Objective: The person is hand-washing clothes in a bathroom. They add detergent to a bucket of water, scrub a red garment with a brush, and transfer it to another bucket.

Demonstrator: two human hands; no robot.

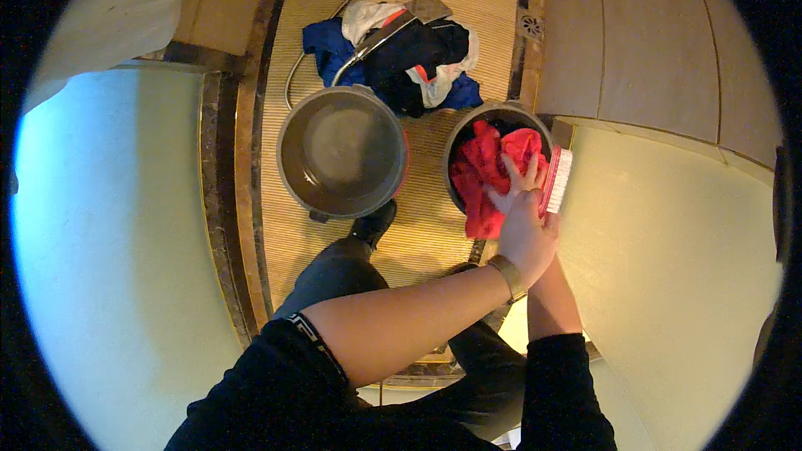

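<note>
My left hand, with a band on its wrist, crosses over my right forearm. It grips a red scrub brush whose white bristles face right, away from the cloth. Partly hidden beneath it, my right hand lies with fingers spread on a wet-looking red cloth. That cloth is bunched in a grey bucket and hangs over its near rim. Something dark lies under the cloth inside. To the left, a second grey bucket holds what looks like shallow water.
Beyond the buckets, blue, black, white and red clothes lie heaped on the ribbed mat. A metal shower head with its hose rests on them. A floor drain is at the back right. Pale walls and cabinet doors flank the space.
</note>
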